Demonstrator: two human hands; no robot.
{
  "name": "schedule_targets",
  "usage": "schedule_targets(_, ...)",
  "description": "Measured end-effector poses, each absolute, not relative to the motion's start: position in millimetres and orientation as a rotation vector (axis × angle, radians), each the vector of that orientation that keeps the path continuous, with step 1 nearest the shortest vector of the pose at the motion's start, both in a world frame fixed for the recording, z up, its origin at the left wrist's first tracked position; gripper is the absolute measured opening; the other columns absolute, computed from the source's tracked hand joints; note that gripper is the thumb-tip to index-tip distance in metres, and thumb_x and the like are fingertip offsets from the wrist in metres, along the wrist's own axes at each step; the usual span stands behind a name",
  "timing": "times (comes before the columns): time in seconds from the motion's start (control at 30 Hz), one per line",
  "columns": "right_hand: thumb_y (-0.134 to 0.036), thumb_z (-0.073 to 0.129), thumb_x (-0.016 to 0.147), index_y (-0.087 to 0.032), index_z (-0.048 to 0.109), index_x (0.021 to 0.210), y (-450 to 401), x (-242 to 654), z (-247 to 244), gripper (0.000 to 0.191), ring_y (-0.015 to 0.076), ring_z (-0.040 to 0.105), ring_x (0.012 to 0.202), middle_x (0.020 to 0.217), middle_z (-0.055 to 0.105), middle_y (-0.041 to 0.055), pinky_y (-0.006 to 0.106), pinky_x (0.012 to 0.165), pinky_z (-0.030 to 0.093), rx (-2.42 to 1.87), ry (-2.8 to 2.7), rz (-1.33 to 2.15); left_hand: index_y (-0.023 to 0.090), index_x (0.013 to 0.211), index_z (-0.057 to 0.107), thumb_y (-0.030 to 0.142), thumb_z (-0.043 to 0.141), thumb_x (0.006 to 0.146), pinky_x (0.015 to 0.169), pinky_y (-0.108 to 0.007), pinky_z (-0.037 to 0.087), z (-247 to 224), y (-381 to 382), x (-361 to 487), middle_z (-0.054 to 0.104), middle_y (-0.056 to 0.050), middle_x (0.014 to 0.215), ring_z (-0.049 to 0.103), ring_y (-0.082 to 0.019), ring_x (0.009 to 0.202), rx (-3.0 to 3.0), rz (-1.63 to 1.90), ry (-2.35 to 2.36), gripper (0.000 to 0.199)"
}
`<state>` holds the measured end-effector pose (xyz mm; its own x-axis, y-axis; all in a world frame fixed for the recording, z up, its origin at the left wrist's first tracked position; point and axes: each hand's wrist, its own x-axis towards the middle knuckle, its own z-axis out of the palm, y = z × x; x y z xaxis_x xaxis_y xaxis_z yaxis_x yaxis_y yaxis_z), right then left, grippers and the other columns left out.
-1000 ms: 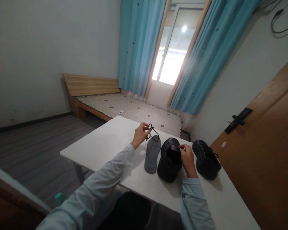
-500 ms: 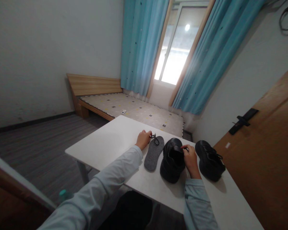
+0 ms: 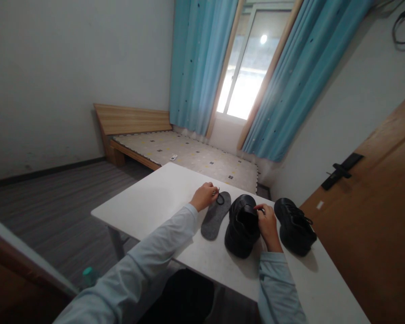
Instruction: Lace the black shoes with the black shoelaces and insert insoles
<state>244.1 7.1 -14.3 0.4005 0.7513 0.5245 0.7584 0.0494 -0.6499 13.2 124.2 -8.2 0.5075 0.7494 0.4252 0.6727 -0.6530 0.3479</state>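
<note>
Between the fingers of my left hand (image 3: 204, 196) is a dark shoelace (image 3: 220, 198), bunched over the top end of a grey insole (image 3: 216, 218). The insole lies on the white table (image 3: 148, 198). Right of it sits a black shoe (image 3: 241, 229), its opening facing up. My right hand (image 3: 268, 226) is at this shoe's right side, fingers pinched at its upper edge on something dark, too small to make out. A second black shoe (image 3: 295, 227) with laces stands further right on the table.
Beyond the table is a bed (image 3: 189, 150) with a small white object (image 3: 173, 157) on it. A wooden door (image 3: 371, 211) stands at the right. A green-capped bottle (image 3: 88, 275) is low at the left.
My left hand has shifted slightly right and covers more of the shoelace. The insole's lower end has moved slightly left. My right hand has barely moved.
</note>
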Motion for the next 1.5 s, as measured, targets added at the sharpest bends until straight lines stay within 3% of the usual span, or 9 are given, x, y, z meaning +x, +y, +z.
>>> schedule_targets(0.1,-0.026,0.040,0.069,-0.021,0.055,0.072,6.8,243.7,-14.1,0.016,0.0244,0.051,0.086,0.084,0.054,0.0066,0.038,0.083,0.037,-1.685,-1.333,-0.009,0.022,0.091,0.068,0.043,0.051,0.083,0.073,-0.030,0.046,-9.4,110.9,19.2,0.063,-0.007,0.092,0.060,-0.021,0.085,2.699,0.658,1.109,0.028)
schedule_targets(0.27,-0.026,0.041,0.069,-0.021,0.055,0.072,7.1,243.7,-13.4,0.015,0.0243,0.050,0.086,0.082,0.054,0.0059,0.038,0.083,0.037,-1.666,-1.330,-0.011,0.019,0.098,0.064,0.052,0.058,0.076,0.076,-0.035,0.047,-17.0,88.5,34.1,0.063,-0.011,0.095,0.059,-0.027,0.095,2.897,0.591,1.011,0.040)
schedule_targets(0.5,-0.026,0.040,0.070,-0.020,0.055,0.073,8.2,244.8,-13.7,0.017,0.0256,0.051,0.088,0.085,0.054,0.0076,0.039,0.085,0.038,-1.677,-1.344,-0.004,0.019,0.103,0.059,0.047,0.058,0.077,0.073,-0.037,0.050,-18.1,79.0,39.3,0.062,-0.009,0.097,0.061,-0.026,0.088,2.895,0.541,1.100,0.038)
schedule_targets(0.73,-0.027,0.041,0.069,-0.021,0.056,0.072,8.6,243.9,-12.9,0.016,0.0254,0.051,0.086,0.083,0.053,0.0069,0.040,0.084,0.038,-1.677,-1.333,0.000,0.017,0.100,0.059,0.030,0.059,0.076,0.071,-0.036,0.051,-13.9,74.9,40.1,0.062,-0.011,0.099,0.059,-0.027,0.095,2.908,0.428,1.079,0.027)
schedule_targets(1.0,-0.030,0.043,0.071,-0.021,0.056,0.072,7.5,242.6,-11.3,0.016,0.0252,0.051,0.086,0.083,0.053,0.0068,0.040,0.083,0.038,-1.674,-1.341,-0.005,0.017,0.099,0.056,0.016,0.051,0.078,0.069,-0.033,0.050,-10.5,75.8,40.9,0.066,-0.009,0.091,0.064,-0.024,0.085,2.863,0.522,1.172,0.021)
schedule_targets(1.1,-0.031,0.043,0.071,-0.021,0.056,0.072,7.7,242.3,-11.2,0.016,0.0248,0.051,0.085,0.083,0.053,0.0065,0.039,0.082,0.038,-1.670,-1.332,-0.008,0.018,0.101,0.055,0.020,0.053,0.079,0.071,-0.034,0.050,-10.8,77.4,40.0,0.066,-0.008,0.092,0.064,-0.024,0.087,2.857,0.541,1.184,0.023)
schedule_targets(1.23,-0.032,0.044,0.072,-0.021,0.056,0.072,7.9,241.3,-10.7,0.017,0.0245,0.051,0.085,0.084,0.053,0.0063,0.039,0.082,0.038,-1.666,-1.326,-0.002,0.017,0.099,0.057,0.039,0.065,0.072,0.073,-0.038,0.049,-14.6,77.0,40.2,0.063,-0.011,0.097,0.061,-0.028,0.093,2.885,0.536,1.169,0.036)
schedule_targets(1.5,-0.035,0.044,0.072,-0.021,0.055,0.073,8.5,239.2,-9.8,0.018,0.0240,0.050,0.084,0.081,0.052,0.0054,0.040,0.084,0.039,-1.663,-1.307,-0.018,0.018,0.096,0.056,0.019,0.054,0.078,0.068,-0.032,0.048,-13.1,79.0,41.3,0.066,-0.009,0.091,0.065,-0.024,0.084,2.795,0.569,1.249,0.019)
